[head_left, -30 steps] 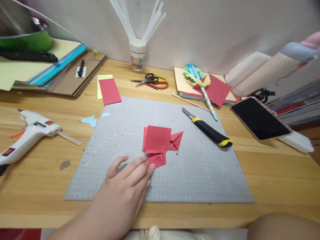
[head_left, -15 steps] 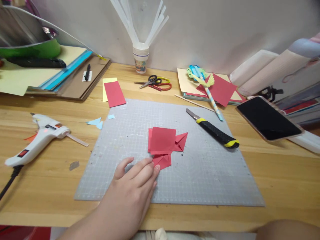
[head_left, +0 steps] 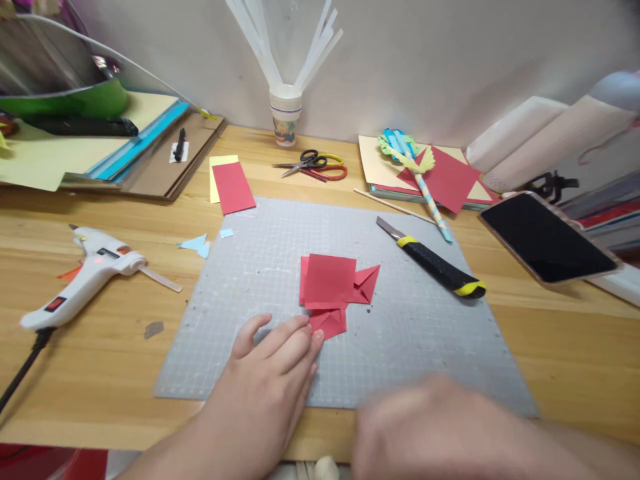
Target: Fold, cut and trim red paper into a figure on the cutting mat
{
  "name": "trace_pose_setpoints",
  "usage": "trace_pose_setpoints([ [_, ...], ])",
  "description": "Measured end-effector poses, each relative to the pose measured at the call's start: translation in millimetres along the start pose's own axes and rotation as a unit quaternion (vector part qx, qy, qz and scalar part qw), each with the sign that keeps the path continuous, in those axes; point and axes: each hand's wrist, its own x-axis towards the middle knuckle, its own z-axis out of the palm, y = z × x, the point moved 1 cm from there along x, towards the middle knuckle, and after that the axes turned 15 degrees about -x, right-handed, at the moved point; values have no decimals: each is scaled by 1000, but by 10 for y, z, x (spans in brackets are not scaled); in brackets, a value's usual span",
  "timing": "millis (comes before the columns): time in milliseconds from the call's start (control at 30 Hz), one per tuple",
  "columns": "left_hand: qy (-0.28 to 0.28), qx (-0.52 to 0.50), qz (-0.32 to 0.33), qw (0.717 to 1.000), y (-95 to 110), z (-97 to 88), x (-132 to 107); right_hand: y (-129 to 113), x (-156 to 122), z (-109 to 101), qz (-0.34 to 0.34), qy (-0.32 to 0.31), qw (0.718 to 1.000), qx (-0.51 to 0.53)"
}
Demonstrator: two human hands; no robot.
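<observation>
A red folded paper shape lies on the grey cutting mat. Its upper part is a flat square, and folded points stick out at the right and below. My left hand rests palm down with its fingertips on the lower folded point; the little finger sticks out apart from the others. At the bottom right, my right hand is over the mat's near edge, smeared by motion, so its fingers cannot be made out. A black and yellow utility knife lies on the mat's right side.
A white glue gun lies on the left. Behind the mat are red paper, scissors and a paper cup with white strips. A paper flower lies on stacked paper at right, near a phone.
My right hand has come into view from the lower right. My left hand stays on the red folded paper. The whole view has shifted slightly.
</observation>
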Motion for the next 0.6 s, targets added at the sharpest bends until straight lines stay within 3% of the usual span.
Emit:
trace_pose_setpoints([
  [100,-11,21,20,1000,3,-29,16,-35,348,-262,-24,-2,998,-53],
  [200,-14,39,38,998,0,-51,30,-5,527,-288,-41,0,992,-117],
  [433,2,41,-1,999,37,86,10,30,522,-154,-28,-44,993,-109],
  [600,7,105,23,994,80,78,33,42,529,-170,-25,-63,992,-106],
])
